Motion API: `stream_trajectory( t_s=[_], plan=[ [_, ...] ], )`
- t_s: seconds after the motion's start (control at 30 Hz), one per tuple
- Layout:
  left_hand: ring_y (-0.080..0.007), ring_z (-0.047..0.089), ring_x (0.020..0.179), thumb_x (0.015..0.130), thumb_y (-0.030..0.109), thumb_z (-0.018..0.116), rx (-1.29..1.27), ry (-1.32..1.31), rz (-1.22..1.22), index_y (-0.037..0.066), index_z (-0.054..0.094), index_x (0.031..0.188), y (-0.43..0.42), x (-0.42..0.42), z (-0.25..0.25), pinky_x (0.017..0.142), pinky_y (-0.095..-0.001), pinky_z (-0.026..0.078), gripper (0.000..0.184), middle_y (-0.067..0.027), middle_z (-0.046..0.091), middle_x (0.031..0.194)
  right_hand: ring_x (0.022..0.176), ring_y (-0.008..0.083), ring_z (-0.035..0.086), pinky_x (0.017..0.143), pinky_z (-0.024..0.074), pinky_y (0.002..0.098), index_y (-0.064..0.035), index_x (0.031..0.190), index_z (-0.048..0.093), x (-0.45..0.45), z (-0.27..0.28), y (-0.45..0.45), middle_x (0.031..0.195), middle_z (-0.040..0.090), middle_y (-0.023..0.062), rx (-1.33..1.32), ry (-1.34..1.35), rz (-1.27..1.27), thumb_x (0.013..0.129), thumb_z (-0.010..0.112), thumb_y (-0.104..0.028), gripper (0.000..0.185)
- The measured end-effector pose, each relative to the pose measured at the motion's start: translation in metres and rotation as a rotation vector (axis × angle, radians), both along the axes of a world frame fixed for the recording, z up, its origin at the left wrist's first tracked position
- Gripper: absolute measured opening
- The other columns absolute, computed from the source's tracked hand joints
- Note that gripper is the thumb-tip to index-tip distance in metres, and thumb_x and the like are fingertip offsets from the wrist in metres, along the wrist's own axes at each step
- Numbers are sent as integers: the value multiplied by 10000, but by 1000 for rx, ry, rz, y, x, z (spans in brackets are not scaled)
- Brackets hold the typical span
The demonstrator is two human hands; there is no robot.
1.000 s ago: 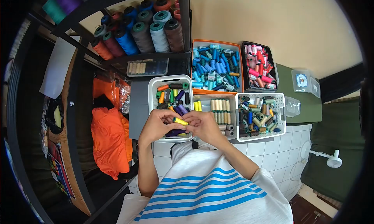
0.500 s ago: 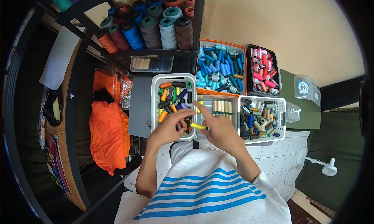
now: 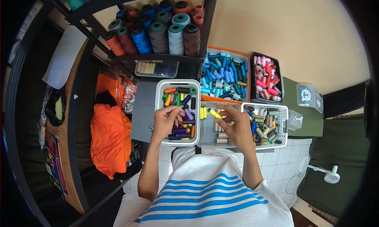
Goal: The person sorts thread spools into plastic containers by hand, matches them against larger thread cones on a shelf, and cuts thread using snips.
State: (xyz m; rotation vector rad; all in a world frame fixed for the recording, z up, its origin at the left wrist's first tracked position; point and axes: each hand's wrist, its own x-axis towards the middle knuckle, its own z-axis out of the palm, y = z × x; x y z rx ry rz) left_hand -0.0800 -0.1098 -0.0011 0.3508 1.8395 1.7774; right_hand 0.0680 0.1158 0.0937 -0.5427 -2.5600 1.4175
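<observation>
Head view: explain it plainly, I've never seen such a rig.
No robot: a person works bare-handed, filmed from above by a camera on their head. On a grey table stand a white basket of mixed thread spools, a clear bin with yellow and beige ones, and a perforated white basket. Beyond sit an orange-rimmed box of mostly blue spools and a black basket of pinks and reds. The right hand holds a yellow spool over the clear bin; the left hand is above the mixed spools, its grip unclear.

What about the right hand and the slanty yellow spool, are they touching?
Touching. The head view shows the right hand holding the slanty yellow spool, with its fingers against one end while the other end sticks out.
</observation>
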Motion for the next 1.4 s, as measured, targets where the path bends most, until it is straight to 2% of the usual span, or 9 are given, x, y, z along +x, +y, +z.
stream_trajectory(
  t_s=[0.17,0.23,0.3,0.43,0.6,0.67,0.9,1.07,1.4],
  plan=[
    [-93,668,730,1045,79,627,-21,80,159,-26,759,1105,0,-9,-5,550,-217,518,179,-107,768,969,779,148,729,722,567,281,-11,1217,718,1,4,4,957,779,125,0,-8,-61,882,794,-32,344],
    [-106,679,761,1016,38,641,-42,176,223,-23,712,1184,4,-9,-2,560,-226,530,192,-120,743,1049,803,128,725,727,570,283,21,1155,734,1,4,5,999,779,121,-175,45,-183,910,774,-43,257],
    [-133,701,821,958,-45,669,-77,374,351,-17,618,1342,9,-9,6,580,-246,553,388,-145,694,1210,786,113,707,715,566,284,39,1091,740,0,-20,5,984,770,87,-280,97,-244,908,782,-54,210],
    [-170,699,828,884,-96,713,-342,703,298,-5,545,1399,7,-4,22,597,-277,562,549,-161,636,1207,711,195,694,665,564,329,11,1036,725,-5,-88,-5,801,724,124,-76,63,-328,827,841,-81,255],
    [-208,678,668,849,-57,762,-413,564,220,-12,610,1212,9,19,16,588,-341,537,396,-149,664,994,764,434,702,684,572,486,40,990,677,-19,-127,-23,805,708,232,262,-192,-152,792,781,-56,243],
    [-242,688,636,857,-48,746,-431,526,214,-12,660,1109,8,26,11,604,-365,541,270,-138,703,850,763,418,713,694,572,485,23,1013,696,-26,-134,-24,795,717,213,289,-213,-155,796,789,-65,252],
    [-309,709,704,825,-58,742,-578,488,20,-3,706,1048,-4,30,3,665,-417,555,232,-144,730,853,782,407,723,724,572,493,15,1002,712,-33,-143,-24,850,734,222,366,-202,-101,818,764,-58,205],
    [-339,729,849,796,23,795,-599,497,-235,-8,739,861,-1,29,15,715,-432,554,91,-165,752,893,799,407,723,734,572,479,16,986,716,-27,-137,-24,883,739,218,349,-146,-96,833,763,-83,188],
    [-367,712,810,747,55,767,-720,827,-518,-4,731,851,23,32,-3,710,-476,551,125,-163,718,854,764,382,718,690,562,468,16,1023,718,-10,-104,-19,814,731,184,219,-178,-143,853,769,-108,216]
  ],
)
